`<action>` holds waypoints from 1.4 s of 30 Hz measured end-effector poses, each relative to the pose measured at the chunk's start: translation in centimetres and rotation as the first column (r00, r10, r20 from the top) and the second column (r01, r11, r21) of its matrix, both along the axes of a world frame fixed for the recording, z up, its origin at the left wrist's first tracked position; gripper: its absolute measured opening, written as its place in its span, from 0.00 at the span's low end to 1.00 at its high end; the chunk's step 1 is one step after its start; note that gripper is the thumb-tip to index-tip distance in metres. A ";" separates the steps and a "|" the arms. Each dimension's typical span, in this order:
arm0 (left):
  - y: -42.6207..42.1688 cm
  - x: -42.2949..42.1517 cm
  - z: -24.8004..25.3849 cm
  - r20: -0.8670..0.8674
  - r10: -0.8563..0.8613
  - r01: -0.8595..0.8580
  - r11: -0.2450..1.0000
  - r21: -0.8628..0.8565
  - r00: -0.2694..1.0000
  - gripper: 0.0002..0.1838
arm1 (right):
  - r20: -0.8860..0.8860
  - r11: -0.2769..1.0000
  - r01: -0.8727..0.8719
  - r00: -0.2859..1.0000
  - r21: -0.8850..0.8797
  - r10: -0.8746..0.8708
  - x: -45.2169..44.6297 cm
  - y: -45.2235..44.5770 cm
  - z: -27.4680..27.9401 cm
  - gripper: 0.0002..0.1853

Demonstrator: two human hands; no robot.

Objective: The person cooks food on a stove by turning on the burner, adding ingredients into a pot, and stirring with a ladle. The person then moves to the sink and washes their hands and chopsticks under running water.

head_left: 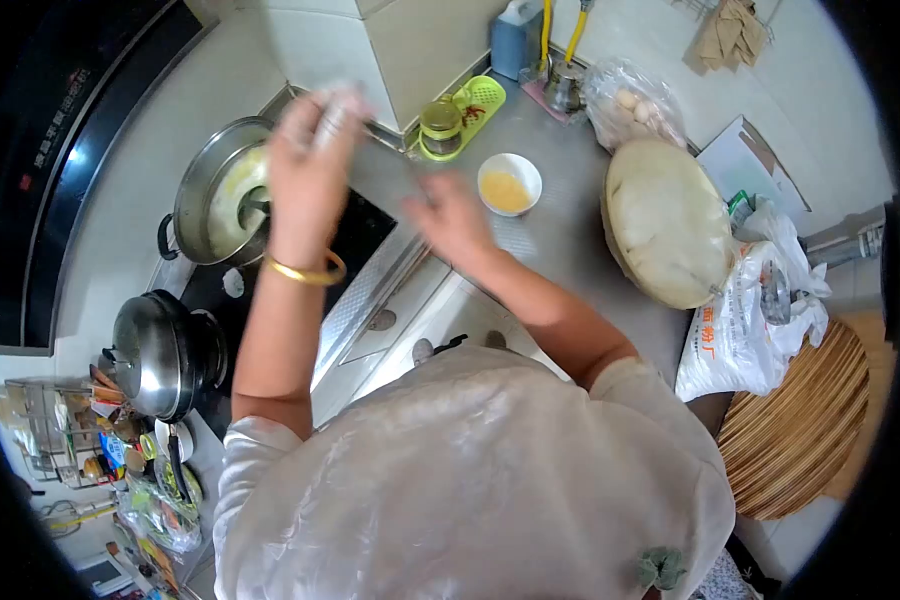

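My left hand (315, 150), with a gold bracelet (307, 272) on the wrist, is raised beside and partly over a steel pot (185, 235). Its fingers are bent together and blurred; a whitish patch shows among them, too smeared to name. Pale yellowish liquid (222, 225) fills the pot, and a ladle (253, 203) rests in it. Over the counter edge, my right hand (452, 215) has its thumb and fingers apart, with nothing seen in them. Just right of it stands a white bowl (533, 182) holding a yellow liquid that looks like beaten egg.
A lidded wok (155, 355) sits on the stove's near burner. Behind the bowl are a jar (440, 125) and a green tray (482, 98). To the right are a large round cream-coloured cover (667, 222), plastic bags (740, 320) and a woven round mat (800, 420).
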State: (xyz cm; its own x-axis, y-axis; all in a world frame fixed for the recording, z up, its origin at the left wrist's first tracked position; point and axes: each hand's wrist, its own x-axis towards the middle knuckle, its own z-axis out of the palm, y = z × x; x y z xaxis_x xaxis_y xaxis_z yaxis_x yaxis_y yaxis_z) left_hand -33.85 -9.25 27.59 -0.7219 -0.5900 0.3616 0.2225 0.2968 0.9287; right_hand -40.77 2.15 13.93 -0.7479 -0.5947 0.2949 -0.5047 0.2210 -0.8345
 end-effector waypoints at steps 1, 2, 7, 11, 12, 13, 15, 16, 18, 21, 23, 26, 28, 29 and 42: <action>1.1 -0.3 -2.0 0.066 -0.053 0.052 0.998 0.020 0.996 0.12 | -0.108 0.970 0.215 0.968 -0.115 -0.227 -3.2 1.7 -5.8 0.19; 2.4 -0.6 -4.0 0.110 -0.115 0.098 0.983 0.153 0.987 0.12 | -0.008 0.901 0.433 0.901 -0.014 -0.433 -5.7 4.0 -8.9 0.19; 3.5 -4.0 -15.9 0.197 -0.455 0.139 0.605 0.784 0.868 0.14 | 0.880 0.909 0.348 0.326 0.228 -0.346 -13.5 9.4 -15.8 0.28; 3.2 -6.3 -22.3 0.201 -0.528 0.023 0.387 0.922 0.825 0.16 | 0.977 0.984 0.166 0.213 -0.069 0.032 -15.8 8.5 -17.4 0.24; 3.1 -6.5 -22.8 0.201 -0.517 -0.011 0.347 0.938 0.832 0.15 | 0.961 0.981 0.195 0.274 -0.018 -0.037 -15.6 8.2 -16.8 0.25; 3.1 -6.5 -22.5 0.164 -0.525 0.015 0.321 0.947 0.835 0.15 | 0.937 0.975 0.223 0.334 0.028 -0.103 -14.7 7.7 -15.0 0.26; 3.4 -5.7 -20.7 0.088 -0.521 0.064 0.265 0.962 0.849 0.16 | 0.887 0.978 0.207 0.445 0.032 -0.123 -14.0 6.9 -11.2 0.28; 3.9 -4.8 -17.9 0.086 -0.526 0.070 0.270 0.960 0.846 0.17 | 0.866 0.987 0.158 0.494 -0.005 -0.075 -13.7 6.6 -9.4 0.28; 4.1 -2.2 -12.6 -0.025 -0.537 0.168 0.219 0.961 0.843 0.16 | 0.816 0.994 0.069 0.577 -0.082 0.028 -13.1 5.1 -5.0 0.29; 3.7 1.8 -5.5 -0.198 -0.498 0.346 0.224 0.911 0.844 0.16 | 0.733 0.983 -0.078 0.658 -0.163 0.174 -11.4 2.0 3.2 0.29; 1.9 3.7 -2.2 -0.331 -0.358 0.427 0.233 0.874 0.873 0.17 | 0.695 0.962 -0.231 0.669 -0.143 0.264 -10.8 -0.9 7.6 0.30; -4.5 4.7 -1.9 -0.259 -0.033 0.257 0.303 0.918 0.965 0.18 | 0.609 0.889 -0.415 0.660 -0.193 0.440 -10.0 -7.2 11.1 0.29; -9.2 4.8 -2.5 -0.141 0.098 0.102 0.324 0.940 0.985 0.21 | 0.530 0.901 -0.380 0.731 -0.207 0.430 -6.3 -10.7 14.4 0.27; -11.9 4.8 -3.7 -0.144 0.064 0.117 0.322 0.940 0.987 0.23 | 0.474 0.890 -0.409 0.755 -0.200 0.453 -5.0 -12.5 15.0 0.27; -23.2 8.6 -3.6 -0.501 0.222 0.476 0.160 0.865 0.836 0.22 | -0.431 0.894 -0.443 0.822 -0.072 0.373 3.7 -29.0 13.4 0.26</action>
State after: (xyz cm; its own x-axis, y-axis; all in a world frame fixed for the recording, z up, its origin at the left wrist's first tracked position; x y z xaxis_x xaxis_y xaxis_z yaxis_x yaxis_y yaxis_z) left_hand -25.28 -32.41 23.94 -0.7862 -0.6023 -0.1382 0.5800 -0.7964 0.1713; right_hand -37.07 -26.85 27.35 -0.2453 -0.7366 0.6303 -0.8117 -0.1995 -0.5490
